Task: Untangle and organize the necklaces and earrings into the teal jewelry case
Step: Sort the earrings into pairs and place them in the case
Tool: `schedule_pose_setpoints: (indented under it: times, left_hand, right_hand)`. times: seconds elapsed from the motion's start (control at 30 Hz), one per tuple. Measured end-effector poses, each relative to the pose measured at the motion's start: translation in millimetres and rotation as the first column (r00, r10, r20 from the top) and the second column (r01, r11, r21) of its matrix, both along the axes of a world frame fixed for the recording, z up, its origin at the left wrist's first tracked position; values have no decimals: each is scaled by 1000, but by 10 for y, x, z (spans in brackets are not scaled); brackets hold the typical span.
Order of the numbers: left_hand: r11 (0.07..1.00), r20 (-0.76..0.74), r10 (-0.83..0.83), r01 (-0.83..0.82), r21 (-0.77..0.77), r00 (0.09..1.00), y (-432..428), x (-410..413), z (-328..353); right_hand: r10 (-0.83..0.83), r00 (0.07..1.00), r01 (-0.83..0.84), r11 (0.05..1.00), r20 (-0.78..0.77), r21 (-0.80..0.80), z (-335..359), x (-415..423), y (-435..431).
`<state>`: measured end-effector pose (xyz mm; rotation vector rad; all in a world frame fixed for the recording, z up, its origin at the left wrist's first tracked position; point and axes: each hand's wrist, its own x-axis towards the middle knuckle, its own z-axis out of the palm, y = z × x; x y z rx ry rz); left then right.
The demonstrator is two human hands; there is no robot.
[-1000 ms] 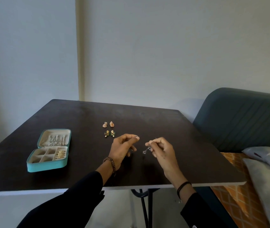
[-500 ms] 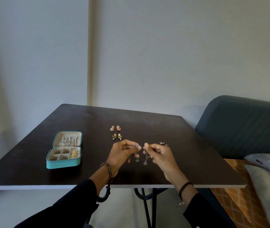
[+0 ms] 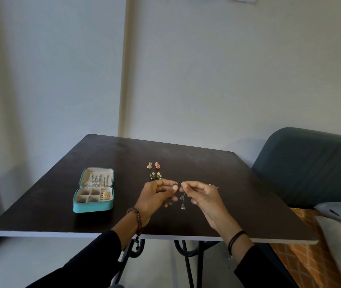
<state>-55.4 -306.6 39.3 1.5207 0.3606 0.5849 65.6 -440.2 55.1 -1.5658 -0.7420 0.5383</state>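
hands: left hand (image 3: 157,197) and right hand (image 3: 203,197) each pinch the silver chain (image 3: 183,205), hands close together | where: chain hangs over the table (image 3: 186,154), open teal case (image 3: 92,208) well off to the left | risk: a hard pull may tighten any tangle or snap it; a loose pinch may drop it

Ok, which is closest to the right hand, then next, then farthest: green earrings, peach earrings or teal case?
From the right hand, pinching silver jewelry:
1. Green earrings, just left and beyond.
2. Peach earrings, straight behind those.
3. Teal case, far off left.
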Motion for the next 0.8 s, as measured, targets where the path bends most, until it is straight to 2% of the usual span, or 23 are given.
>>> schedule_pose_setpoints:
  times: [0.1,0.43,0.67,0.8]
  left_hand:
    - [999,-20,42,-42,-1,999,26,-31,5]
    - [995,-1,77,-76,64,997,107,-56,-60]
    - [993,-9,107,-107,-54,994,70,-56,-54]
    - [990,-21,123,-124,-72,992,72,-81,-46]
  right_hand:
    - [14,1000,-15,1000,-14,-10,7,-7,-3]
    - [42,990,-28,995,138,-101,-37,-56,79]
    - [-7,1000,10,993,26,-117,-11,-104,153]
    - [4,1000,-5,993,-4,-121,-5,-121,174]
